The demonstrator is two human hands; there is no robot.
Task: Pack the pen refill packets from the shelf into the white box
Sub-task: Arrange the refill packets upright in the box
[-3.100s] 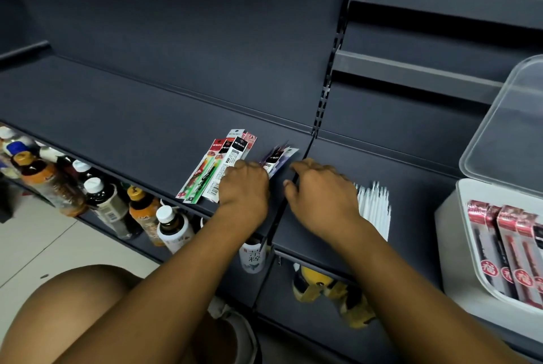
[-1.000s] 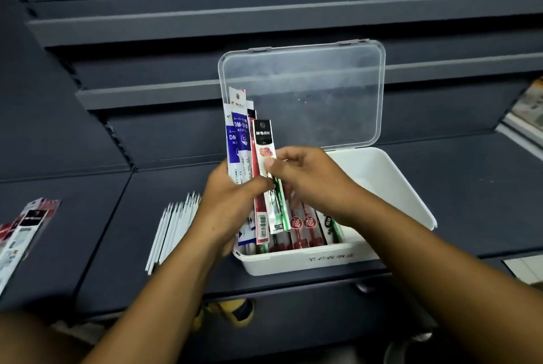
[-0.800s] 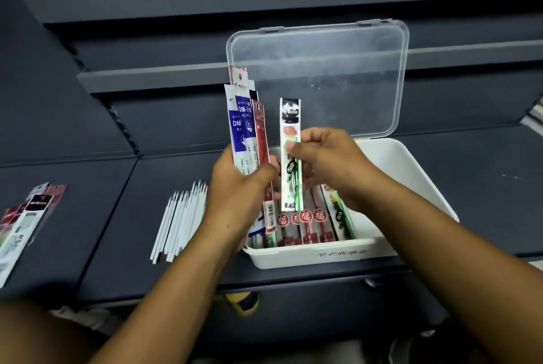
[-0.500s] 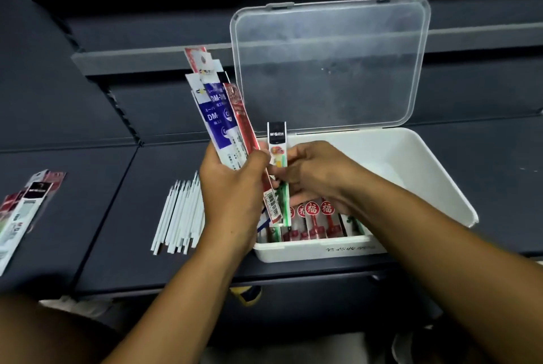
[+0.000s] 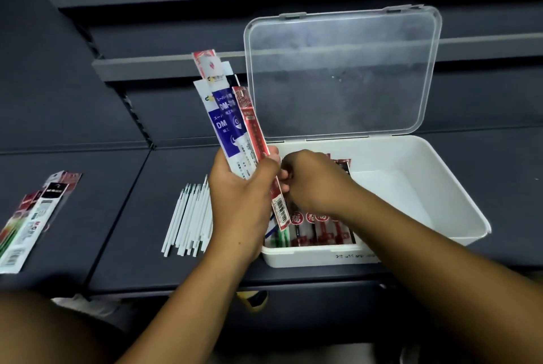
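Half a second earlier our right hand had been lowering a green-and-white packet upright toward the white box; by this moment that packet was no longer raised, and a green-striped one lay at the left end of the row inside, beside the red-labelled packets already packed. We took that as one more packet delivered. Our right hand sat low over the row, fingers curled close to the held bundle; whether it pinched anything we could not tell, since its fingertips were hidden behind our left hand.

Our left hand gripped a fan of remaining packets, blue-and-white ones with a red one in front, held upright just over the box's left edge, their lower ends dipping below the palm toward the box. The red packet touched or nearly touched our right fingers, so it seemed the next to go. More packets waited on the shelf well to the left, and loose white refill tubes lay just beside the box.
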